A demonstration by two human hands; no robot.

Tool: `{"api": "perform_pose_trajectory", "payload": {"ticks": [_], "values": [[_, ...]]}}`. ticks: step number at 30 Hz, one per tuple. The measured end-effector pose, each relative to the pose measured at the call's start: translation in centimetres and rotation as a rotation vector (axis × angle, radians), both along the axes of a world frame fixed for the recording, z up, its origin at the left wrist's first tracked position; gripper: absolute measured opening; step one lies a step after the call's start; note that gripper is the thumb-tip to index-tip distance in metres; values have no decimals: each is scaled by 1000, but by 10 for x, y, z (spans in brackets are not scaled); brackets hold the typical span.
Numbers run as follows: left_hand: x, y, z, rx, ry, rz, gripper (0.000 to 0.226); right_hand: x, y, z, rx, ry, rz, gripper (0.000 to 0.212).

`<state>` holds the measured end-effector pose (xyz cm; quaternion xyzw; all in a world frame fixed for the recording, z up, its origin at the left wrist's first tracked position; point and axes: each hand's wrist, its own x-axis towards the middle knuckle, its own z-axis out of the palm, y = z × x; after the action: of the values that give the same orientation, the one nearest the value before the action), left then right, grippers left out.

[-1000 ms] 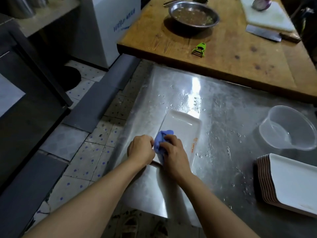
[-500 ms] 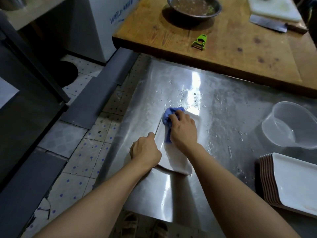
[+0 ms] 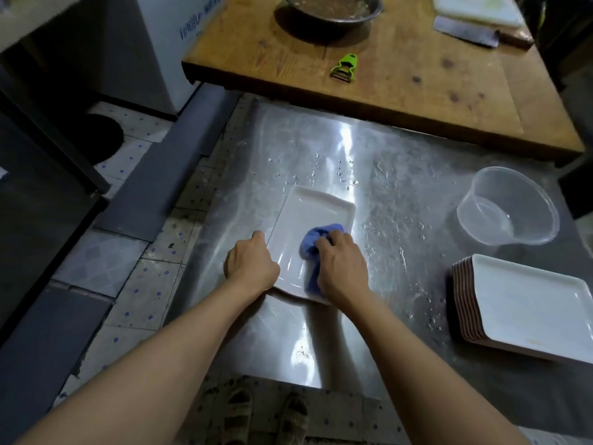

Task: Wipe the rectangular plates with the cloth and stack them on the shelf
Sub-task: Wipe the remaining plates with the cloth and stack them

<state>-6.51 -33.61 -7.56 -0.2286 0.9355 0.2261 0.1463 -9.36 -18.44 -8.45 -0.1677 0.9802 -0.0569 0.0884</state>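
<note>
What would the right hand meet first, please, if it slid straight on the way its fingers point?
Probably the far rim of the white plate, pushing the blue cloth ahead of the right hand; beyond lies wet steel.

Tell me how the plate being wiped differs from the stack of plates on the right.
The single plate lies alone near the steel table's left side, while the stack of plates sits at the right edge. The left hand steadies the single plate and the right hand rubs it with a blue cloth; nothing touches the stack. Both are white and rectangular.
</note>
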Motion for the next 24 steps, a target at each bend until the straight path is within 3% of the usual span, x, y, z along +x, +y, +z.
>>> {"api": "perform_pose_trajectory", "payload": {"ticks": [8,13,17,24], "values": [[2,-9,5,53,-13,24,28,37,-13,8,-161,-192,125,30],[4,-12,6,108,-38,41,24,40,-36,4,-400,-230,109,26],[3,-13,2,98,-36,52,15,39,-25,3,-335,-198,161,28],[2,-7,-4,51,-37,73,25,37,-1,14,-105,-148,86,33]]}}
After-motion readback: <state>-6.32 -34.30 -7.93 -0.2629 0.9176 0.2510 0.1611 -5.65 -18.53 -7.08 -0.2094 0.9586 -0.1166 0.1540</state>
